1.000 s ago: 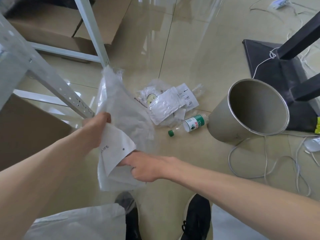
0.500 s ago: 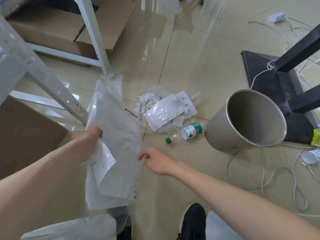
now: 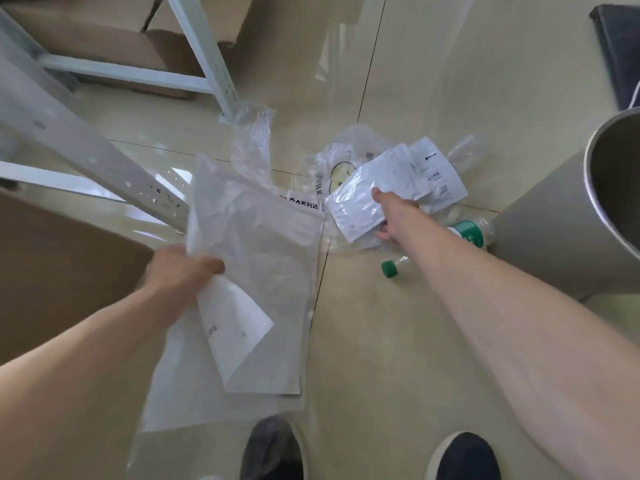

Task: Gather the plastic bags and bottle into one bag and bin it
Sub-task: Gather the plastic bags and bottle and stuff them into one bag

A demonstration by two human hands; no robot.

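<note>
My left hand [image 3: 180, 271] grips the edge of a large translucent plastic bag [image 3: 256, 244], which hangs over the floor with flat white bags showing inside it. Stretched out to the pile of plastic bags [image 3: 341, 157] on the floor, my right hand [image 3: 396, 216] closes thumb and fingers on a frosted white pouch [image 3: 360, 192] at the top of the pile. A clear bottle [image 3: 469, 232] with a green label and green cap lies just right of that hand, partly hidden by my forearm. The grey metal bin [image 3: 554, 237] stands at the right.
A white metal shelf frame [image 3: 86, 147] slants across the left, with cardboard boxes [image 3: 62, 271] beside and behind it. A black stand base [image 3: 620, 46] sits at the top right. My dark shoes [image 3: 464, 455] are at the bottom edge.
My right hand let go of the large bag, reached forward to the pile and closed on the white pouch. The view has moved closer to the floor.
</note>
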